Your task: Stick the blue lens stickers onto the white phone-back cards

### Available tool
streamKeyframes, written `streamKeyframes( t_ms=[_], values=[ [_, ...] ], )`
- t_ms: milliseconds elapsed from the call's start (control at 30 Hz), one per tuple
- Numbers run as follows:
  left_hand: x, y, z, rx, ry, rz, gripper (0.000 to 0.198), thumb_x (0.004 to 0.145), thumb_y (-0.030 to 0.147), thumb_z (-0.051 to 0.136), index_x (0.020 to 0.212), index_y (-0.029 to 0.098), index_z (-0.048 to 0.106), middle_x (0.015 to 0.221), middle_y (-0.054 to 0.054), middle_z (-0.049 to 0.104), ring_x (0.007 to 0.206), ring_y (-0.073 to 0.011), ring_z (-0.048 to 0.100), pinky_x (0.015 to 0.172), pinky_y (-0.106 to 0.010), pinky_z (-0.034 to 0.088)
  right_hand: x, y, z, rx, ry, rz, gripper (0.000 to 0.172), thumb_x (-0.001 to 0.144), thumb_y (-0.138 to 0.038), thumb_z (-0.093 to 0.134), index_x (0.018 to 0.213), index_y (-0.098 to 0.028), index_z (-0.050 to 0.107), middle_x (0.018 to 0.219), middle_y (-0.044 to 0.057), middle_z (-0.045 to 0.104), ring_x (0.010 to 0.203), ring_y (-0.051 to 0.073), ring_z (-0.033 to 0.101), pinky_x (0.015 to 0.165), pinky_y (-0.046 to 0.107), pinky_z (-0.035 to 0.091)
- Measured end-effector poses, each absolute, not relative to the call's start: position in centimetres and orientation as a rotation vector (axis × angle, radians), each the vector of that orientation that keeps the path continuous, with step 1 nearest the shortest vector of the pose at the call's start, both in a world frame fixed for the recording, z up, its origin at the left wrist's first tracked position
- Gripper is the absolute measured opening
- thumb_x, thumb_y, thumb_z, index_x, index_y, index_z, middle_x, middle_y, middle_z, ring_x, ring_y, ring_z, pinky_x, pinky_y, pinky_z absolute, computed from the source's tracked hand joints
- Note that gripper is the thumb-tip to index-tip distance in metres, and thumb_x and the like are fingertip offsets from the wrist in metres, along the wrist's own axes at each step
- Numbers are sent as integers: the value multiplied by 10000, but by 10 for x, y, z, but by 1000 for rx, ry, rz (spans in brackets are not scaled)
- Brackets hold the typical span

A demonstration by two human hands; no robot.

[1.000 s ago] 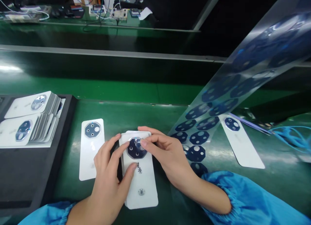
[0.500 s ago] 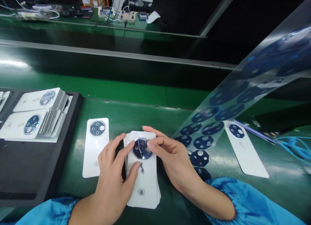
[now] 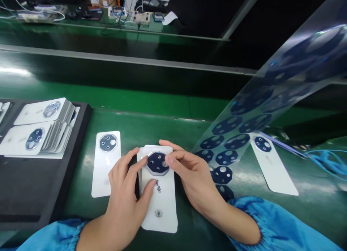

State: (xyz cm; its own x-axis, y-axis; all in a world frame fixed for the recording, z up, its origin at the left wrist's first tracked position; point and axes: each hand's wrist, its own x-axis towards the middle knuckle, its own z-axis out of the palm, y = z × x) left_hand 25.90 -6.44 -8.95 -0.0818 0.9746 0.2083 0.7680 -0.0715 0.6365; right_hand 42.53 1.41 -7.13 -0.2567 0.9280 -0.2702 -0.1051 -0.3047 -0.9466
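In front of me lies a small stack of white phone-shaped panels (image 3: 159, 222), the top one bearing black lettering and a round mark. Over the upper part of the top panel is a dark blue octagonal film sticker (image 3: 156, 163) with round holes; a pale octagon rim shows along its lower edge. My right hand (image 3: 196, 178) pinches the sticker's right edge between thumb and index finger. My left hand (image 3: 127, 193) is spread at the stack's left side, index fingertip at the sticker's left edge and thumb resting on the panel below it.
Left of the stack lies a white panel (image 3: 102, 171); another panel (image 3: 276, 168) lies at right beside purple tweezers (image 3: 284, 146) and a blue cord (image 3: 325, 164). A clear strip of dark stickers (image 3: 227, 124) slopes up rightward. A black tray (image 3: 24, 186) holds piled panels (image 3: 38, 112).
The sticker now looks more evenly dark, and the pale rim shows beneath its lower edge. The top panel has turned slightly, its lower end shifting right. Both hands stay nearly in place.
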Motion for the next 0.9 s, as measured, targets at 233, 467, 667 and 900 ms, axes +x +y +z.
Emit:
streamKeyframes(
  t_ms=[233,467,667,900],
  values=[
    [257,-66,-87,1883,1874,911,413,998,290,572,1394,285,458,1515,-79,430,1391,-278,414,1101,-463,344,427,14,-74,-1184,-1124,1669,143,866,-374,793,759,-279,786,1353,26,673,1353,305,531,1073,458,430],
    [259,-64,-86,1855,1883,923,392,1000,288,560,1382,290,471,1501,-70,444,1385,-280,418,1099,-448,332,431,14,-74,-1180,-1147,1683,120,867,-366,794,771,-294,795,1376,6,657,1300,299,577,1044,447,452],
    [260,-63,-86,1847,1882,905,409,996,302,571,1391,290,469,1512,-59,434,1392,-271,408,1097,-437,327,431,15,-77,-1180,-1161,1674,115,861,-370,801,780,-289,797,1369,12,661,1326,293,557,1034,428,477],
    [259,-64,-85,1853,1881,913,402,1000,311,567,1390,283,474,1507,-56,435,1392,-257,406,1100,-416,316,430,15,-78,-1173,-1177,1649,116,850,-372,809,767,-291,796,1328,22,686,1345,290,543,1071,445,466]
  ],
)
